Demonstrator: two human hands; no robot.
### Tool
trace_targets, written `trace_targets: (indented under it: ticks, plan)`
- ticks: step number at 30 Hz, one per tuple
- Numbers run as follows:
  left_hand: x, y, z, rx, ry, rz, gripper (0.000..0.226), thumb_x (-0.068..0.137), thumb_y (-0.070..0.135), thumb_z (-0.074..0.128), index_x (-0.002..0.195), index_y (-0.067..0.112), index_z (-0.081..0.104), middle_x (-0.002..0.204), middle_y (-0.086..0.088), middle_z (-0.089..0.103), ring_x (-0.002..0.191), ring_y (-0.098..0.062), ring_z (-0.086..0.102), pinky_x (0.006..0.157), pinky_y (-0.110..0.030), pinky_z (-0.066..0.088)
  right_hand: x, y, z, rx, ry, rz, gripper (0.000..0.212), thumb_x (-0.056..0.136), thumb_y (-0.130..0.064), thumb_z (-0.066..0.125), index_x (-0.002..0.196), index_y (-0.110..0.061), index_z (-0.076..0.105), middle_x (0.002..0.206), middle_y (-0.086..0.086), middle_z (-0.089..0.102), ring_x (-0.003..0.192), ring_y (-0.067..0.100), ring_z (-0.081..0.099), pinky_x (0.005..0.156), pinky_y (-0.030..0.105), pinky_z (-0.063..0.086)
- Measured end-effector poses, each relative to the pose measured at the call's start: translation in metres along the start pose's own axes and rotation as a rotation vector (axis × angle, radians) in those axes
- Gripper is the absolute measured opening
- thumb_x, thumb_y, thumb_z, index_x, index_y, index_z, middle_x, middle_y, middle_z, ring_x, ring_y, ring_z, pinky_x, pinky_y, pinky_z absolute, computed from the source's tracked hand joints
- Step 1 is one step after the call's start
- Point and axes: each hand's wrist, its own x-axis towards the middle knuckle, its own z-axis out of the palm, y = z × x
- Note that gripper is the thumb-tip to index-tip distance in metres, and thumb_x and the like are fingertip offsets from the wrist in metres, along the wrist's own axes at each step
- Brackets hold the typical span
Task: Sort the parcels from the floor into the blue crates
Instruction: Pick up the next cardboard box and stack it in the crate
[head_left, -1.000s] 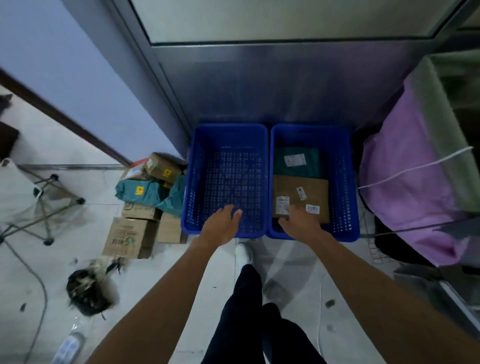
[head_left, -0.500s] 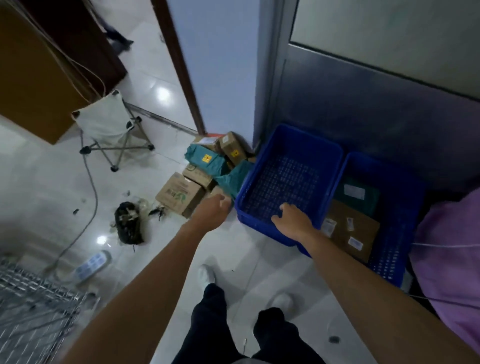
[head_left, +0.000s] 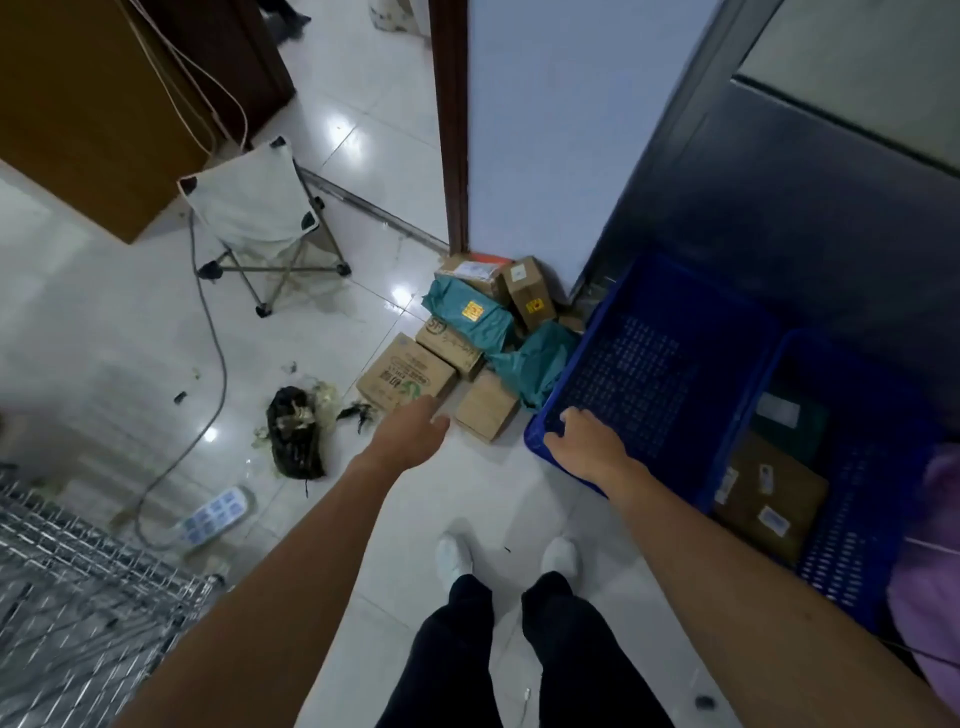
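Note:
A pile of parcels lies on the floor by the wall corner: a printed cardboard box (head_left: 402, 375), a plain small box (head_left: 485, 408), teal bags (head_left: 470, 313) and more boxes behind. My left hand (head_left: 413, 435) reaches with relaxed fingers toward the printed box and holds nothing. My right hand (head_left: 584, 441) hovers over the near corner of the empty left blue crate (head_left: 649, 322), fingers loose, holding nothing. The right blue crate (head_left: 841, 561) holds a brown flat parcel (head_left: 769, 493) and a teal one (head_left: 789, 415).
A black rubbish bag (head_left: 295, 434) and a power strip (head_left: 215, 514) with its cable lie on the tiles to the left. A folding stool (head_left: 260, 218) stands further back. A wire rack (head_left: 67, 597) is at lower left. Purple fabric (head_left: 930, 597) sits at the right edge.
My view has swung left from the crates to the parcel pile. My left hand has moved from the left crate's front toward the printed box; my right hand has shifted from the right crate to the left one.

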Motion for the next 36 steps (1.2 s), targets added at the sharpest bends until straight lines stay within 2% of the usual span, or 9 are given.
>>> trace_targets:
  ticks: [10, 17, 21, 23, 25, 28, 31, 34, 36]
  plan:
    - [0.113, -0.015, -0.007, -0.079, 0.022, -0.119, 0.045, 0.102, 0.029, 0.047, 0.145, 0.016, 0.050, 0.142, -0.008, 0.058, 0.128, -0.029, 0.053, 0.102, -0.036, 0.040, 0.143, -0.036, -0.002, -0.125, -0.130, -0.105, 0.048, 0.102, -0.042, 0.046, 0.135, -0.006, 0.047, 0.136, 0.015, 0.049, 0.121, 0.034, 0.052, 0.095, 0.042, 0.043]
    - [0.215, -0.082, 0.037, 0.153, -0.040, -0.094, 0.052, 0.098, 0.030, 0.051, 0.146, 0.010, 0.045, 0.143, -0.017, 0.054, 0.124, -0.035, 0.055, 0.102, -0.044, 0.047, 0.247, -0.046, 0.055, -0.116, -0.254, -0.067, 0.058, 0.099, -0.040, 0.053, 0.146, -0.008, 0.042, 0.137, 0.011, 0.053, 0.126, 0.032, 0.051, 0.099, 0.039, 0.043]
    - [0.300, -0.136, 0.065, 0.097, -0.044, -0.118, 0.047, 0.099, 0.028, 0.052, 0.141, 0.007, 0.048, 0.138, -0.019, 0.057, 0.122, -0.037, 0.056, 0.099, -0.044, 0.047, 0.317, -0.061, 0.111, 0.027, -0.343, 0.021, 0.058, 0.087, -0.050, 0.051, 0.129, -0.011, 0.057, 0.127, 0.009, 0.057, 0.119, 0.030, 0.054, 0.089, 0.036, 0.042]
    - [0.344, -0.164, 0.080, 0.105, -0.050, -0.108, 0.045, 0.099, 0.027, 0.051, 0.139, 0.006, 0.049, 0.136, -0.020, 0.058, 0.121, -0.038, 0.056, 0.097, -0.044, 0.047, 0.356, -0.071, 0.147, 0.132, -0.337, 0.053, 0.040, 0.076, -0.052, 0.049, 0.097, -0.018, 0.058, 0.099, 0.003, 0.059, 0.101, 0.026, 0.057, 0.074, 0.033, 0.042]
    - [0.386, -0.192, 0.094, 0.082, -0.048, -0.110, 0.045, 0.100, 0.026, 0.051, 0.140, 0.007, 0.049, 0.139, -0.019, 0.056, 0.124, -0.037, 0.054, 0.100, -0.044, 0.046, 0.391, -0.083, 0.183, 0.222, -0.321, 0.097, 0.023, 0.081, -0.041, 0.050, 0.083, -0.018, 0.053, 0.082, 0.000, 0.056, 0.083, 0.023, 0.055, 0.066, 0.032, 0.041]
    - [0.441, -0.233, 0.112, 0.024, 0.000, -0.170, 0.048, 0.098, 0.029, 0.053, 0.142, 0.008, 0.046, 0.141, -0.018, 0.051, 0.126, -0.036, 0.053, 0.105, -0.045, 0.045, 0.441, -0.099, 0.235, 0.345, -0.328, 0.140, 0.036, 0.087, -0.038, 0.051, 0.104, -0.010, 0.065, 0.103, 0.009, 0.069, 0.099, 0.030, 0.064, 0.086, 0.042, 0.052]
    - [0.483, -0.272, 0.129, 0.033, 0.074, -0.219, 0.058, 0.094, 0.031, 0.056, 0.146, 0.010, 0.040, 0.146, -0.015, 0.042, 0.132, -0.035, 0.045, 0.110, -0.049, 0.042, 0.478, -0.105, 0.283, 0.407, -0.348, 0.189, 0.055, 0.092, -0.043, 0.054, 0.138, -0.011, 0.051, 0.129, 0.008, 0.057, 0.120, 0.030, 0.056, 0.097, 0.039, 0.045]
    - [0.512, -0.305, 0.135, 0.119, 0.091, -0.249, 0.078, 0.090, 0.033, 0.060, 0.154, 0.008, 0.023, 0.161, -0.015, 0.023, 0.147, -0.035, 0.026, 0.117, -0.051, 0.030, 0.509, -0.113, 0.321, 0.459, -0.343, 0.232, 0.051, 0.089, -0.041, 0.054, 0.127, -0.008, 0.050, 0.119, 0.008, 0.060, 0.105, 0.029, 0.059, 0.090, 0.042, 0.050]
    - [0.527, -0.321, 0.138, 0.134, 0.035, -0.268, 0.089, 0.086, 0.040, 0.063, 0.155, 0.008, 0.018, 0.161, -0.014, 0.024, 0.148, -0.035, 0.025, 0.119, -0.053, 0.029, 0.523, -0.117, 0.339, 0.523, -0.323, 0.282, 0.045, 0.093, -0.041, 0.054, 0.125, -0.011, 0.043, 0.116, 0.009, 0.056, 0.108, 0.030, 0.057, 0.090, 0.042, 0.050]
